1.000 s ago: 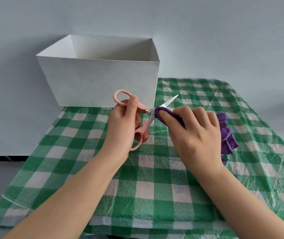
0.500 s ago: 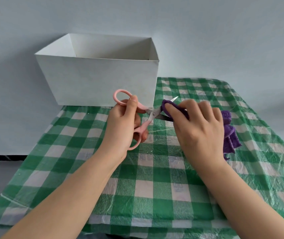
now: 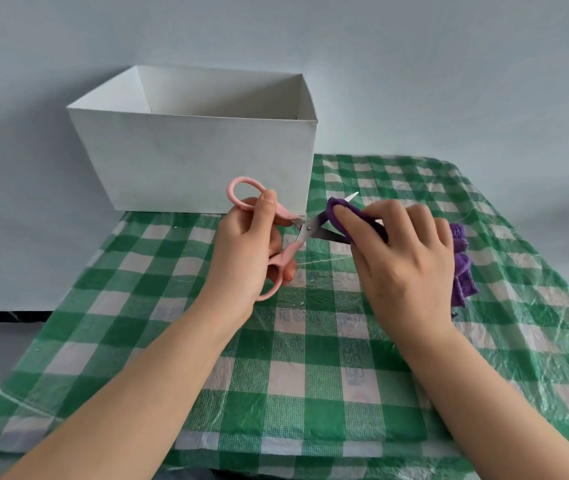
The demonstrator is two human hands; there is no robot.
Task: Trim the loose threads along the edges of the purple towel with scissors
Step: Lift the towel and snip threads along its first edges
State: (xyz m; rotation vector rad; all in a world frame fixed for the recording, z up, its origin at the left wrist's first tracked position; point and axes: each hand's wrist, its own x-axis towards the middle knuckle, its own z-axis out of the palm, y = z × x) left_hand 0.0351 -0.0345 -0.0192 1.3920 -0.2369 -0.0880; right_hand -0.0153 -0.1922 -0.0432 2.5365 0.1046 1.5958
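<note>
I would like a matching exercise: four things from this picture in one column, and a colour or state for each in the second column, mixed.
Things:
1. scissors
2. purple towel
3. white box
4. tablecloth

States:
A. open on top, at the far left
B. green and white checks
C. pink handles, blades apart
D. gripped in the right hand

Pairs: 1-C, 2-D, 3-A, 4-B

Two bare forearms, no sleeves; left hand [image 3: 241, 251] and right hand [image 3: 404, 268] ungloved, nails short

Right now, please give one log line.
left hand: holds scissors, blades open | right hand: grips purple towel edge
</note>
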